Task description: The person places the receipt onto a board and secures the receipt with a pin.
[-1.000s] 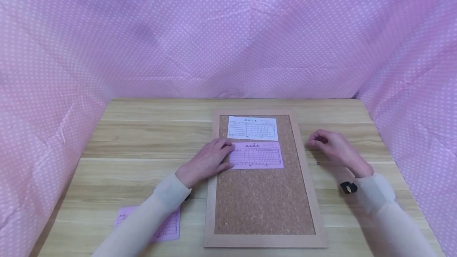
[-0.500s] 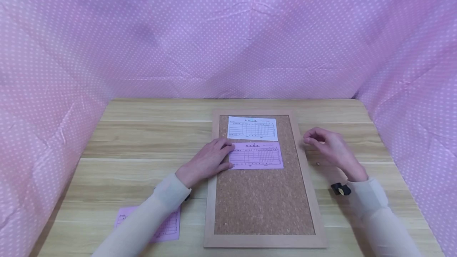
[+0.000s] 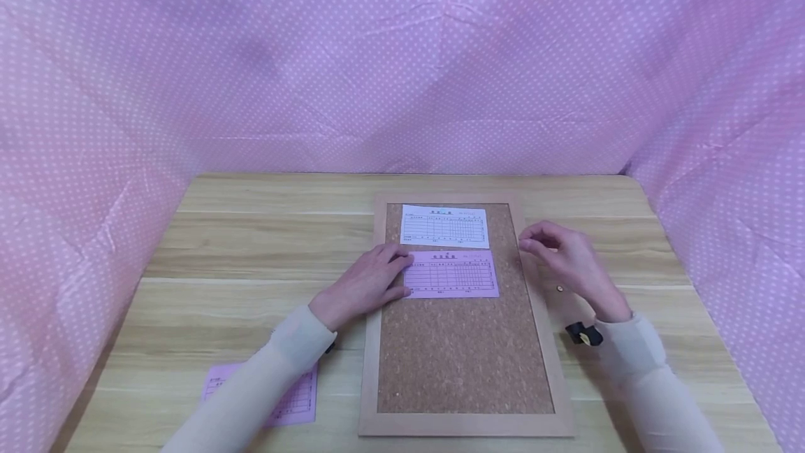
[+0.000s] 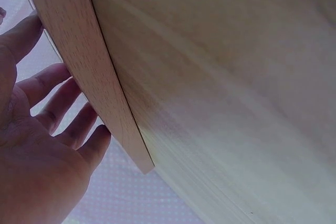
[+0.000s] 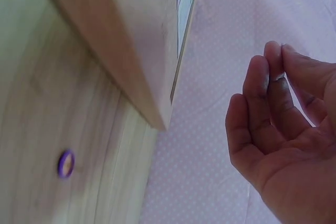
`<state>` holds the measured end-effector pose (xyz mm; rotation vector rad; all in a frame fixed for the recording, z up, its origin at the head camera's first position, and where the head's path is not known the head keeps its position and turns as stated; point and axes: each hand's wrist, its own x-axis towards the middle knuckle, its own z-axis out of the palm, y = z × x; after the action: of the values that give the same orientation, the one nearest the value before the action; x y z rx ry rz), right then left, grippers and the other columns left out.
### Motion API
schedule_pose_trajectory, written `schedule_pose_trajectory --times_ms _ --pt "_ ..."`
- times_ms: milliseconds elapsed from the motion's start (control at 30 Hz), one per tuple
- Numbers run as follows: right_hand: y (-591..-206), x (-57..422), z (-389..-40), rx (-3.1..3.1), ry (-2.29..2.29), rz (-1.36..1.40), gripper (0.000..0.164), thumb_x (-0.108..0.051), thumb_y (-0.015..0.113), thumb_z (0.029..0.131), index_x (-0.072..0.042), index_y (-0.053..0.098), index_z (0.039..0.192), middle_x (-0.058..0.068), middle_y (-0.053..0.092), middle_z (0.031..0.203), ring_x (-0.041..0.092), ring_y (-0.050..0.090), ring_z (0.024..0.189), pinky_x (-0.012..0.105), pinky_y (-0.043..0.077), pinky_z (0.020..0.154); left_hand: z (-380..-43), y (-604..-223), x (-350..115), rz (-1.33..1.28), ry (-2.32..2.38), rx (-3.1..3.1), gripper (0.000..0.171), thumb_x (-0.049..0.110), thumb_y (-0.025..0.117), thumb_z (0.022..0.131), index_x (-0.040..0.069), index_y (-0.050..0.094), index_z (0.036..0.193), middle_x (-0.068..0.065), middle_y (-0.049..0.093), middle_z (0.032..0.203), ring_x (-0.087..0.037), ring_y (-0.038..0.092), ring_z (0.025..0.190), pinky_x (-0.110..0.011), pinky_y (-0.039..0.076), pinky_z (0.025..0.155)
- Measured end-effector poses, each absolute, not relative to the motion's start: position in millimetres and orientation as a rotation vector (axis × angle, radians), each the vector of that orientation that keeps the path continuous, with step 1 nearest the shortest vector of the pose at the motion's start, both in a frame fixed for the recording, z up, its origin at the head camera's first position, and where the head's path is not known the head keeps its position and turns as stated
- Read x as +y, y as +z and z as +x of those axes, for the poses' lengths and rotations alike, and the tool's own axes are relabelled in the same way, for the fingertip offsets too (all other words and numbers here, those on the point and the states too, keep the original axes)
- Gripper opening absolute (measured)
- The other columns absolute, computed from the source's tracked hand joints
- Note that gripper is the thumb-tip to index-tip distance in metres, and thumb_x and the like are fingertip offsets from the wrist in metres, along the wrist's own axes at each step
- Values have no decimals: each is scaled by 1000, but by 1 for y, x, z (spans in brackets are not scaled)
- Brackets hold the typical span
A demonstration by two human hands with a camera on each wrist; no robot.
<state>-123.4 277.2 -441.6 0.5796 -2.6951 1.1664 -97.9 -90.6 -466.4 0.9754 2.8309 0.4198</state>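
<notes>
My left hand (image 3: 367,282) rests across the left frame of a cork board (image 3: 465,355), thumb and fingertips pressing the left edge of a pink printed form slip (image 3: 453,275). Above that slip lies a white form slip (image 3: 445,226) with a small green spot at its top. At the board's right edge is my right hand (image 3: 560,250), raised, thumb and fingertip pinched together. In the right wrist view the pinch of that hand (image 5: 283,114) shows only a tiny pin-like tip; the rest is hidden by the fingers. A round thumbtack (image 5: 65,163) with a purple rim lies on the table nearby.
The board's wooden frame (image 3: 465,426) stands slightly proud of the wood-grain table (image 3: 251,243). Another pink slip (image 3: 295,400) lies at the front left, partly under the left forearm. Pink dotted cloth (image 3: 402,75) surrounds the table's back and sides.
My right hand has moved left from the table to the board's right frame, still pinching. The left hand, both slips on the board and the board have stayed in place.
</notes>
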Motion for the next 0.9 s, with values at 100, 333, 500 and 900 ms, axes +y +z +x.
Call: schedule_pose_trajectory --times_ms 100,333,500,900 --pt "-440 269 -123 -2693 1195 588 3 -4 73 96 -5 74 99 6 76 94 10 68 91 7 48 81 -97 -466 -91 980 426 2836 59 36 72 99 0 57 144 -13 51 147 -31 47 137 -46 40 115" --pt "-441 255 -122 -2692 1236 620 4 -4 71 97 -4 74 99 5 75 95 23 70 94 12 50 84 -98 -466 -91 984 432 2833 59 35 72 99 0 57 144 -13 52 146 -30 47 136 -46 41 114" --pt "-443 248 -123 -2704 1276 651 4 -2 70 98 -3 73 101 7 75 98 22 69 96 27 57 87 -98 -466 -91 976 423 2828 60 36 72 99 1 57 145 -13 51 147 -29 47 136 -45 40 114" --pt "-442 228 -127 -2767 1314 681 9 -4 67 100 -2 74 105 8 74 103 22 67 96 32 56 84 -97 -466 -93 991 480 2838 59 34 74 97 0 59 142 -14 52 146 -31 49 135 -47 42 112"
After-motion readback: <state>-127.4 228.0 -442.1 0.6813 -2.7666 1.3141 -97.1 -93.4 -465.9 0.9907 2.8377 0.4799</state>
